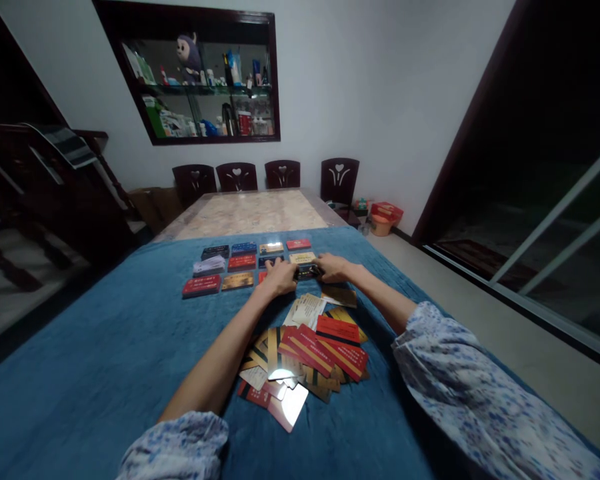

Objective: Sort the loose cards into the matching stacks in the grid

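Observation:
Both my hands reach far out over a blue cloth (105,347). My left hand (280,275) and my right hand (333,267) are closed together on a small dark stack of cards (309,271). Beyond and left of them, sorted stacks of cards lie in rows: red (201,285), gold (238,281), white (209,265), blue (243,248) and others. Nearer to me lies a loose heap of red, gold, black and shiny cards (310,357), between my forearms.
A marble-topped table (250,212) continues beyond the cloth, with several dark chairs (339,179) at its far end. A wall cabinet (205,80) holds bottles and a toy. Stairs are at left, a sliding glass door at right, a red basin (386,215) on the floor.

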`<control>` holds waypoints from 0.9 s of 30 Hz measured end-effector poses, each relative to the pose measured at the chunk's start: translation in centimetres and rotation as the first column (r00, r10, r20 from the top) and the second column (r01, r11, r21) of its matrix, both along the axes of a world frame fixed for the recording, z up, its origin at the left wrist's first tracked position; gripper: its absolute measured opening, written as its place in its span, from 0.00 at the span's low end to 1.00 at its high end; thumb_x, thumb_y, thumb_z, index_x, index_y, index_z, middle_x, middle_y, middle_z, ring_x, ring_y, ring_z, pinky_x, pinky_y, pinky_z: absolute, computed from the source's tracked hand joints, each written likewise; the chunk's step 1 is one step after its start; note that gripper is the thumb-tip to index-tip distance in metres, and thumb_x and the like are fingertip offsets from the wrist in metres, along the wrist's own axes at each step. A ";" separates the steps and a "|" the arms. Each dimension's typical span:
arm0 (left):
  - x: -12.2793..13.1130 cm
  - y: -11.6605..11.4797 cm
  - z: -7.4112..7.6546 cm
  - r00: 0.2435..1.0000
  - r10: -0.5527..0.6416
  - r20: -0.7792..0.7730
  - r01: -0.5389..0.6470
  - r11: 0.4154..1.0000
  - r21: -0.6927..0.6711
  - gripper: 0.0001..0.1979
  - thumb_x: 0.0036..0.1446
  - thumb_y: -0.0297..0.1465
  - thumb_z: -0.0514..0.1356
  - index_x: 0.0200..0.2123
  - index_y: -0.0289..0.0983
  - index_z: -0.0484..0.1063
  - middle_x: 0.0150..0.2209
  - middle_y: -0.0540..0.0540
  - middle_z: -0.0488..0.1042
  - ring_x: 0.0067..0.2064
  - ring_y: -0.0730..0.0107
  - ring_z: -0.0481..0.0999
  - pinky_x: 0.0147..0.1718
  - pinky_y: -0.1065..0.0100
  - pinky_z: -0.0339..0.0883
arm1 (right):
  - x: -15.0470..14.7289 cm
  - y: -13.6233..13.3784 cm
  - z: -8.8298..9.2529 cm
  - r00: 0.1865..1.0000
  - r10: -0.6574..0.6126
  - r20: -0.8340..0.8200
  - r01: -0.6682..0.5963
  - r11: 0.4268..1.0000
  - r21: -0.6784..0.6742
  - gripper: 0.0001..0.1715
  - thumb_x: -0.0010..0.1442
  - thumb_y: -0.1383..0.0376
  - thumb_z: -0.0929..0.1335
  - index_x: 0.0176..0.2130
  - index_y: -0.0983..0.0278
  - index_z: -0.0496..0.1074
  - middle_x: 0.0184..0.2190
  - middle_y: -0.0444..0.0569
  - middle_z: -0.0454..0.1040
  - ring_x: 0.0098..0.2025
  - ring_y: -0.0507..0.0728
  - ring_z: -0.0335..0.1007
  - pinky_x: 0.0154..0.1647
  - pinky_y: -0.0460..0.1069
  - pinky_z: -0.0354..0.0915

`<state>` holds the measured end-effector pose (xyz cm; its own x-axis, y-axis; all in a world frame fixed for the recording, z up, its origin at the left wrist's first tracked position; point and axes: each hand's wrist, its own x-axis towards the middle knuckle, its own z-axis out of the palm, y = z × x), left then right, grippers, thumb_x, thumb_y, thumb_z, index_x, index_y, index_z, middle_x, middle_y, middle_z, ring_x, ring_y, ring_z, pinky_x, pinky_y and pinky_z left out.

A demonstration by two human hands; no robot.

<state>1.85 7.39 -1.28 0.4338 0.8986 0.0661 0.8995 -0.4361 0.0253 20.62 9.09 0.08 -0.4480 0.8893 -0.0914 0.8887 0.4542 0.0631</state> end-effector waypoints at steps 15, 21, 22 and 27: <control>-0.1 -0.8 0.2 0.999 -0.051 0.018 0.050 0.997 0.066 0.17 0.54 0.27 0.57 0.47 0.38 0.77 0.52 0.35 0.72 0.56 0.45 0.65 0.51 0.46 0.56 | 3.0 -4.7 1.2 0.997 0.003 -0.072 0.011 0.981 0.195 0.19 0.65 0.66 0.64 0.54 0.63 0.74 0.51 0.55 0.75 0.52 0.61 0.67 0.45 0.51 0.60; -0.2 -2.0 1.0 0.993 -0.118 0.028 0.115 0.990 0.082 0.15 0.55 0.25 0.57 0.45 0.38 0.77 0.52 0.36 0.71 0.57 0.44 0.62 0.54 0.44 0.53 | 4.5 -7.3 0.5 0.990 0.061 -0.124 -0.030 0.970 0.240 0.15 0.64 0.67 0.64 0.48 0.63 0.76 0.45 0.55 0.76 0.47 0.60 0.65 0.41 0.51 0.57; -0.2 -2.3 1.1 0.991 -0.130 0.026 0.128 0.988 0.088 0.15 0.55 0.25 0.57 0.45 0.38 0.77 0.51 0.36 0.72 0.57 0.45 0.62 0.54 0.44 0.53 | 4.8 -7.7 0.3 0.988 0.073 -0.135 -0.037 0.967 0.252 0.14 0.64 0.67 0.64 0.47 0.63 0.76 0.44 0.55 0.76 0.47 0.60 0.65 0.41 0.51 0.56; -0.4 -4.2 1.4 0.981 -0.195 0.014 0.192 0.975 0.109 0.13 0.57 0.26 0.57 0.45 0.38 0.76 0.50 0.37 0.72 0.56 0.48 0.63 0.54 0.44 0.52 | 6.0 -9.8 -1.0 0.963 0.161 -0.214 -0.090 0.948 0.306 0.12 0.64 0.68 0.64 0.43 0.63 0.76 0.41 0.53 0.76 0.44 0.59 0.65 0.39 0.51 0.54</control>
<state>1.48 3.23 0.16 0.5958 0.7851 0.1693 0.7976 -0.6032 -0.0095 26.66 -0.73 -0.95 -0.5351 0.7958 0.2835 0.8311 0.5561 0.0075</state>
